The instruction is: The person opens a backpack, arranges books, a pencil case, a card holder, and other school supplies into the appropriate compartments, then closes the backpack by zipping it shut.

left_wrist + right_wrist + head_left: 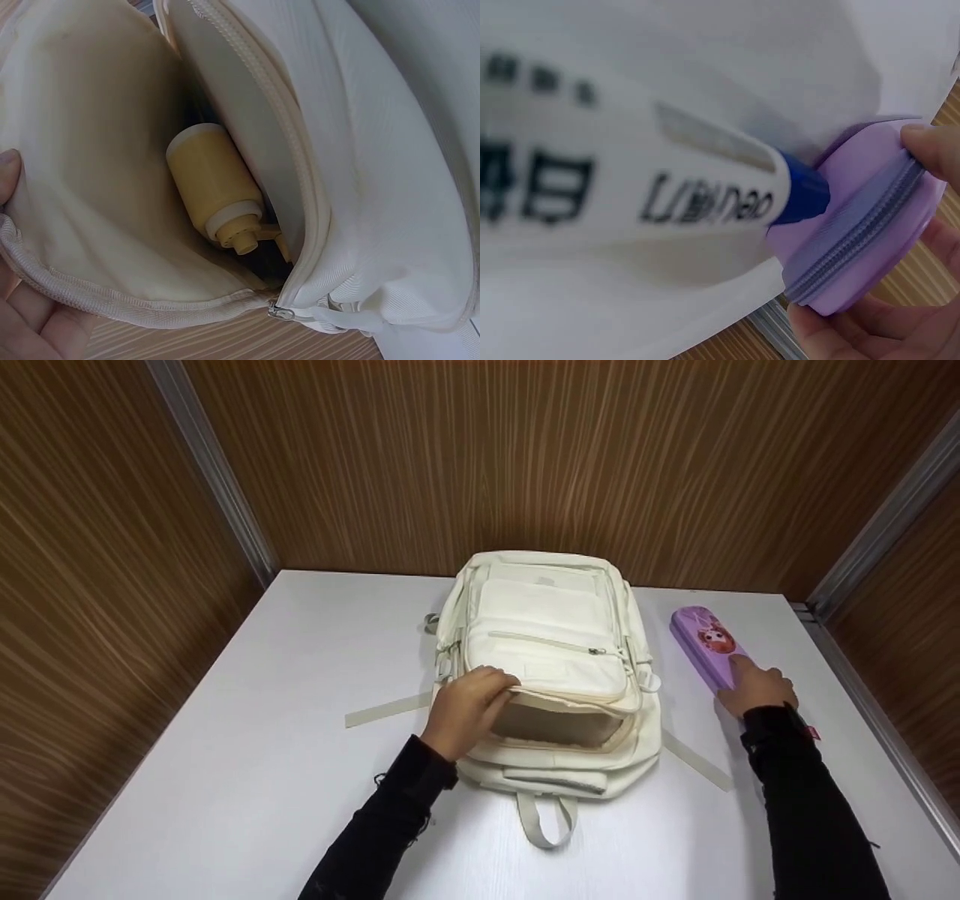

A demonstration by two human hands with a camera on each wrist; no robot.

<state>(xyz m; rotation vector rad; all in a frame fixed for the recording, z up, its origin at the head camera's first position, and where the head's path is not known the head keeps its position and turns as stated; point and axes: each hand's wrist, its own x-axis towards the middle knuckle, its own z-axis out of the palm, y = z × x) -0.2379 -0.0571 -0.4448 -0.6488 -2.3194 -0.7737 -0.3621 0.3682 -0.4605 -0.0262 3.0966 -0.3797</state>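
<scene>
Left hand: left hand (pixel 466 711), nearest the camera, fingers curled over the rim of the open mouth of a cream fabric backpack (pixel 551 660), pulling the flap up.
Backpack: lies flat mid-counter on the white counter (pixel 247 750), carry loop toward the person.
Inside: the left wrist view shows a yellow plastic bottle (pixel 211 180) lying in the compartment.
Pencil case: purple zippered pencil case (pixel 706 645) just right of the backpack.
Right hand: right hand (pixel 756 688) grips its near end, thumb and fingers around it.
</scene>
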